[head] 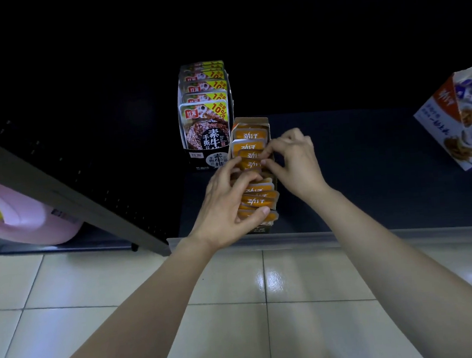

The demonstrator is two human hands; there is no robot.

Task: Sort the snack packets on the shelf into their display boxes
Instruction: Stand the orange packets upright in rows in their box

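On the head view I see both hands working at the front of a dark shelf [356, 168], where a narrow orange display box [252, 119] holds a row of orange packets [249, 136] standing on edge. The left hand [227, 196] has its grip wrapped over the nearer packets, thumb pressed against the front one. The right hand [296, 159] has a narrow grip, fingertips pinching the top edge of a packet mid-row. A black display box [204, 118] of larger packets stands just behind and left. A white-and-purple box [458, 119] sits far right, tilted; a pink jug [24, 217] lies lower left above the tiled floor [223, 274].
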